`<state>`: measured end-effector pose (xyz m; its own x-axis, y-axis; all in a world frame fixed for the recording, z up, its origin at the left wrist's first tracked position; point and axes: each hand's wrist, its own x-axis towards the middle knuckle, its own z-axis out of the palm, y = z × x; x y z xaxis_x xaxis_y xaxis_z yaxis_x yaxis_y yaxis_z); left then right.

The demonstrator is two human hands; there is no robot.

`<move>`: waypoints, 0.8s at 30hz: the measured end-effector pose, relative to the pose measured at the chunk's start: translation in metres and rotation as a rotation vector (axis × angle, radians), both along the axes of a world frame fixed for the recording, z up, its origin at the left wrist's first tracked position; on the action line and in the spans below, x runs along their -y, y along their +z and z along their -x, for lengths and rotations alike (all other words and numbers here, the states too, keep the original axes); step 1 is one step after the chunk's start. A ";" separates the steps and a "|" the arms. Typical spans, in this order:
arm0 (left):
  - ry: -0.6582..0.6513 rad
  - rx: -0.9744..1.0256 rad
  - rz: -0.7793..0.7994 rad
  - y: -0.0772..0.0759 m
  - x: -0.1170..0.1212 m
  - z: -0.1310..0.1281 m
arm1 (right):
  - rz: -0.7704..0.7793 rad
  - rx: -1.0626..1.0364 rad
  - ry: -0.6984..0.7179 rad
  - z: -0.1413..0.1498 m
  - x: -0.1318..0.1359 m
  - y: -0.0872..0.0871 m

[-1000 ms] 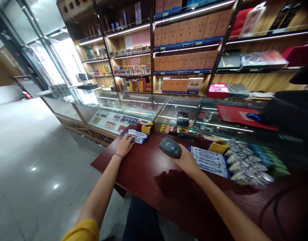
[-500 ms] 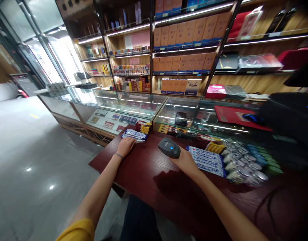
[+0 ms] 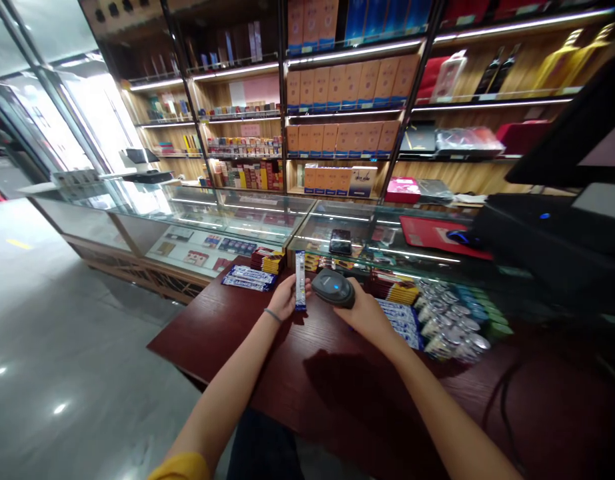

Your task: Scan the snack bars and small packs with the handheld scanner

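My left hand is shut on a blue-and-white wrapped bar, holding it upright on the counter's near side of a handheld barcode scanner. That dark grey scanner sits in my right hand, its nose close to the bar. A pile of similar blue-and-white bars lies flat left of my left hand, beside a stack of yellow-and-red bars. More blue-and-white bars lie just beyond my right hand, partly hidden by it.
The dark red wooden table holds a mass of silver-topped tins at right. A glass display counter stands behind it, with lit product shelves beyond. A black monitor and a red mat are at right.
My left hand has lifted one wrapped bar from the pile and stands it upright beside the scanner. The whole scene has shifted left in view, and the scanner stays in my right hand.
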<state>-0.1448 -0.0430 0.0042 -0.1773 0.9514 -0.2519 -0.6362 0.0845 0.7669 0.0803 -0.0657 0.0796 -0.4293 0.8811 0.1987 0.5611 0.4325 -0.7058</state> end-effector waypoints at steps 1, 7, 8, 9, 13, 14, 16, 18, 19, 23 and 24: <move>-0.007 0.025 -0.003 -0.004 0.000 -0.001 | 0.010 0.006 -0.005 -0.001 0.000 0.003; -0.004 0.006 -0.005 -0.013 0.006 0.002 | -0.005 0.149 -0.045 -0.004 -0.002 0.009; 0.006 -0.006 -0.003 -0.012 0.007 0.003 | -0.012 0.164 -0.050 -0.004 -0.002 0.009; 0.011 -0.018 -0.002 -0.011 0.007 0.003 | -0.014 0.169 -0.053 -0.004 -0.002 0.009; -0.006 -0.014 0.001 -0.007 0.009 0.002 | 0.002 0.136 -0.081 -0.005 -0.003 0.009; -0.007 -0.003 -0.001 -0.007 0.010 0.002 | 0.004 0.127 -0.091 -0.006 -0.005 0.009; -0.010 0.015 -0.019 -0.007 0.011 0.003 | -0.004 0.099 -0.107 -0.010 -0.008 0.010; -0.018 0.006 -0.058 -0.008 0.013 0.002 | -0.034 0.046 -0.120 -0.018 -0.013 0.011; -0.026 -0.012 -0.079 -0.009 0.014 0.001 | -0.058 0.011 -0.124 -0.023 -0.016 0.013; -0.049 -0.249 -0.150 -0.012 0.014 -0.009 | -0.100 -0.078 -0.172 -0.049 -0.023 0.030; -0.053 -0.356 -0.179 -0.012 0.013 -0.014 | -0.092 -0.088 -0.188 -0.057 -0.023 0.036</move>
<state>-0.1309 -0.0557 -0.0079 -0.1735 0.9848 -0.0125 -0.3261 -0.0455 0.9443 0.1371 -0.0425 0.1156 -0.2364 0.9204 0.3116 0.5756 0.3910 -0.7182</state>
